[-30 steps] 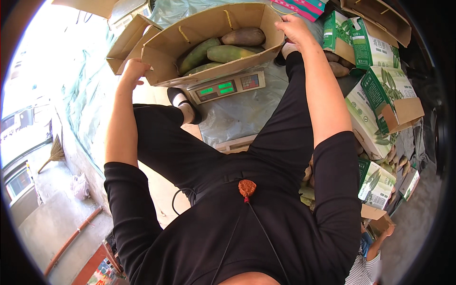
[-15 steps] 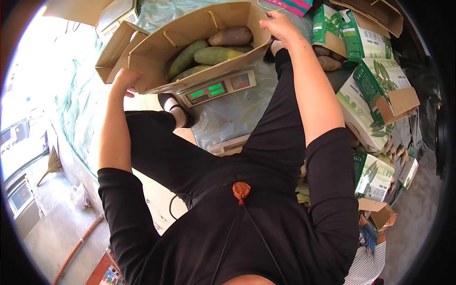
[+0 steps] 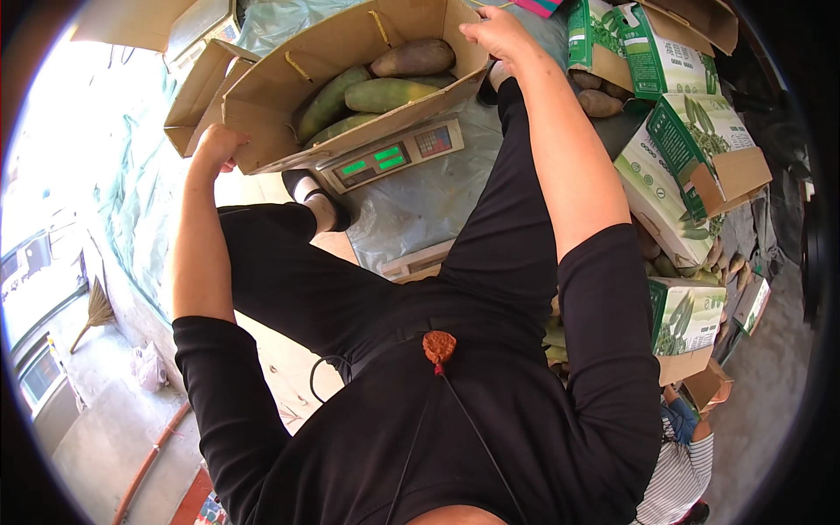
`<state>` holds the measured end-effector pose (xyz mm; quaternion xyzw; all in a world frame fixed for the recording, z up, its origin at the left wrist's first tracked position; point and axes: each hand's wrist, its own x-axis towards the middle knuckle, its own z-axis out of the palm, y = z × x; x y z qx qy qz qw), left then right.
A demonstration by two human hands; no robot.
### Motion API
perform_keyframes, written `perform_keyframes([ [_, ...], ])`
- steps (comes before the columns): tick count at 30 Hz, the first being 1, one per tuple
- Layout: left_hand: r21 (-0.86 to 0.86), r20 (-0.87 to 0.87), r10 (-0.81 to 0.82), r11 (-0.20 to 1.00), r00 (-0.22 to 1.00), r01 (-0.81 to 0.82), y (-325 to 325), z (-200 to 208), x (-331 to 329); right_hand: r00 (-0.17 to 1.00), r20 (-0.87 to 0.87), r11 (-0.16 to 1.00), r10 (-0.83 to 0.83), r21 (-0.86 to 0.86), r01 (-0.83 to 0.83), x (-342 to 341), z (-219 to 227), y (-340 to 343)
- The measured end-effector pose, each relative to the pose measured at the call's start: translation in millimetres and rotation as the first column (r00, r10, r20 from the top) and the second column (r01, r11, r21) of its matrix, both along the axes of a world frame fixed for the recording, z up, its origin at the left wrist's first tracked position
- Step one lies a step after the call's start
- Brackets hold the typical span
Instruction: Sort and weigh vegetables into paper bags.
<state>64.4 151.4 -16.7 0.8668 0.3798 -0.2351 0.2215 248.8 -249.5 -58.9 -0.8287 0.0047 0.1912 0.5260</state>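
An open cardboard box (image 3: 262,144) with yellow cord handles stands on a weighing scale (image 3: 376,166) whose display glows green. Inside lie several long green radishes (image 3: 385,94) and a brownish-purple one (image 3: 413,58). My left hand (image 3: 219,147) grips the box's near left corner, fingers curled at its edge. At the far right corner, my right hand (image 3: 500,37) pinches the box's upper rim between thumb and fingers; some fingertips are hidden.
Green and white printed cartons (image 3: 704,153) and loose radishes (image 3: 600,103) lie along the right. Another person in a striped top (image 3: 674,486) is at the lower right, beside a carton. A broom (image 3: 94,313) and a plastic bag (image 3: 149,367) are at the left.
The whole view has shifted slightly, so the box and both hands appear a little further left and up. Both hands keep their hold. The person at lower right shows more.
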Motion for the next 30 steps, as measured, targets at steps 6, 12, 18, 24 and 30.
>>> perform_keyframes([
  [6,0.012,0.049,0.007,1.000,0.999,-0.008,2.8,-3.7,1.7,0.998,0.065,1.000,-0.026,-0.004,0.027,8.7,-12.6,-0.1],
  [12,-0.088,0.182,0.065,0.995,0.981,-0.049,11.6,1.2,6.1,0.998,-0.008,0.997,0.067,-0.043,-0.067,24.8,-9.5,-7.1],
  [18,0.081,0.244,-0.311,0.950,0.918,0.301,33.6,7.1,15.2,0.985,-0.143,0.949,0.097,0.312,-0.048,10.1,30.8,-22.0],
  [24,0.305,0.021,-0.351,0.894,0.936,0.328,170.2,-1.7,-30.0,0.963,-0.018,0.896,0.269,0.371,-0.244,1.8,81.8,52.7],
  [30,0.151,0.364,0.179,0.957,0.914,-0.247,135.5,63.7,-97.3,0.927,0.043,0.873,0.372,0.324,-0.365,-40.5,149.8,111.5],
])
